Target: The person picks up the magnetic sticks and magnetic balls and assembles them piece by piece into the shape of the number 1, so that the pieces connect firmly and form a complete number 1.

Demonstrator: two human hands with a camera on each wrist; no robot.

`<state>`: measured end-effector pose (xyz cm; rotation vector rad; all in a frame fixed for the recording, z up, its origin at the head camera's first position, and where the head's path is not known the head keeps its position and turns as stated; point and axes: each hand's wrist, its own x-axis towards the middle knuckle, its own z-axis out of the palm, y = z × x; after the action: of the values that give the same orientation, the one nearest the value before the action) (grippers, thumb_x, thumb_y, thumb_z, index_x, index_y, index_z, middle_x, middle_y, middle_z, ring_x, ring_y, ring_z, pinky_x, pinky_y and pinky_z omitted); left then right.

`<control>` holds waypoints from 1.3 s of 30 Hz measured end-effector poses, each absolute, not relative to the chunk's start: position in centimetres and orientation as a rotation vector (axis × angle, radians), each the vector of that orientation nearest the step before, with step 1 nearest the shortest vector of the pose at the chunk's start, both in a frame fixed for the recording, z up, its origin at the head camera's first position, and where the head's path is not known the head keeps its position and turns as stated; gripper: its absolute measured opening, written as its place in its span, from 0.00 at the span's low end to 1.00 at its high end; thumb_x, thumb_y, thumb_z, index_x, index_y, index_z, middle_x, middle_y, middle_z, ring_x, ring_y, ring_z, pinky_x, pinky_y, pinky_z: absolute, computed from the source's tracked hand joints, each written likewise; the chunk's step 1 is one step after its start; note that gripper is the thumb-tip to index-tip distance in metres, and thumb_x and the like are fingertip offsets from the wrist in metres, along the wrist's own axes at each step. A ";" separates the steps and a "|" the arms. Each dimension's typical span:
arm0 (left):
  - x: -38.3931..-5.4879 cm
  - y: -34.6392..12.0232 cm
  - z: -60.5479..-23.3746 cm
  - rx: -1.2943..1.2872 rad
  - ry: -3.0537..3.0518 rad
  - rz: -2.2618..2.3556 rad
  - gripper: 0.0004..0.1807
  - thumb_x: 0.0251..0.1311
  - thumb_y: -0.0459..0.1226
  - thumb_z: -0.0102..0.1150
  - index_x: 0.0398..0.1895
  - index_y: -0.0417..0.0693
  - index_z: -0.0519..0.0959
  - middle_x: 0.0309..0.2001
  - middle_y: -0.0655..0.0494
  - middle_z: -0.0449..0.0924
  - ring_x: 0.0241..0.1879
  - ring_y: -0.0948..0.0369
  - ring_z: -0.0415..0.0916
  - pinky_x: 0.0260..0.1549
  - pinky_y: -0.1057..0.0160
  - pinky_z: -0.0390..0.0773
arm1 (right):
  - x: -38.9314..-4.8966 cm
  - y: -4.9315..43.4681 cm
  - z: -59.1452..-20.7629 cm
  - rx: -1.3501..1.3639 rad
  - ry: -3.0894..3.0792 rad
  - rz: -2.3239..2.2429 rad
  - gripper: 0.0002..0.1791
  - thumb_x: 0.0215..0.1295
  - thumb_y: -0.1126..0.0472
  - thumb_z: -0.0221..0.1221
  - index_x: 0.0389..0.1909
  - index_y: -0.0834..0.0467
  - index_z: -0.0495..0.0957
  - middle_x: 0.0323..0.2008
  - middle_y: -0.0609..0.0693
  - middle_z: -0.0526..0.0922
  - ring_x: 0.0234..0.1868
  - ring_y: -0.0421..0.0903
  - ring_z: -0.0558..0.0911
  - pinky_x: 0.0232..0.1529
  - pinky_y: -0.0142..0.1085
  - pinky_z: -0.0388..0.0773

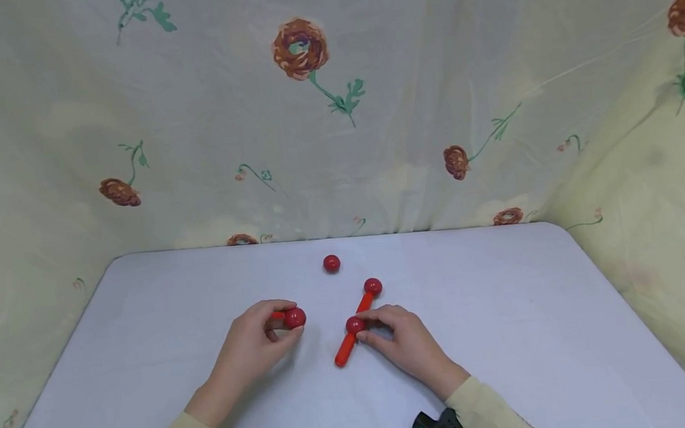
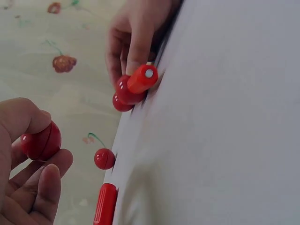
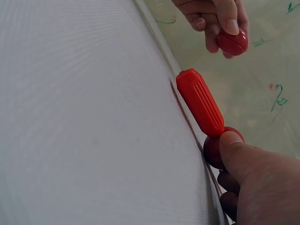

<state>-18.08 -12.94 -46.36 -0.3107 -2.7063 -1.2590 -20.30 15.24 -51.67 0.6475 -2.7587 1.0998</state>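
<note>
Chain point(image 1: 355, 326) and ball point(image 1: 294, 317), apart

We see the left hand point(image 1: 255, 344) pinch the ball, left of the chain; the right hand point(image 1: 404, 342) pinches the chain mid-length, its long axis slanting from near left to far right.

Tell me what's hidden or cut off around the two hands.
Left wrist view: one end of the grooved red rod, cut off by the bottom edge.
Head view: most of the red piece behind the left hand, covered by that hand.
Head view: how the lower rod and upper rod meet, under the held ball.
Right wrist view: part of that ball, covered by the right hand.
</note>
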 end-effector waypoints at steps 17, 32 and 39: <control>-14.0 -12.2 -49.2 -0.141 -2.671 -1.800 0.18 0.52 0.42 0.75 0.46 0.56 0.80 0.40 0.59 0.83 0.33 0.62 0.81 0.35 0.65 0.81 | -20.2 14.9 -51.4 0.605 -2.782 1.093 0.20 0.60 0.49 0.69 0.54 0.43 0.82 0.43 0.31 0.81 0.45 0.32 0.77 0.48 0.34 0.78; -13.9 -12.1 -50.8 -0.378 -2.707 -1.599 0.20 0.54 0.43 0.74 0.51 0.59 0.83 0.42 0.69 0.79 0.33 0.66 0.79 0.34 0.68 0.80 | -20.2 15.1 -51.5 0.613 -2.783 1.064 0.20 0.60 0.48 0.69 0.54 0.43 0.83 0.44 0.30 0.81 0.46 0.31 0.77 0.48 0.34 0.78; -13.8 -12.1 -50.7 -0.436 -2.744 -1.423 0.18 0.52 0.50 0.74 0.46 0.63 0.82 0.36 0.76 0.78 0.32 0.65 0.74 0.29 0.68 0.75 | -20.3 15.0 -51.5 0.609 -2.784 1.070 0.20 0.60 0.48 0.69 0.54 0.42 0.83 0.44 0.29 0.81 0.46 0.31 0.77 0.48 0.34 0.78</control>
<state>-13.81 -12.15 -50.68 -0.4358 -2.7443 -1.4227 -20.27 14.98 -51.46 0.6087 -2.7845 1.0705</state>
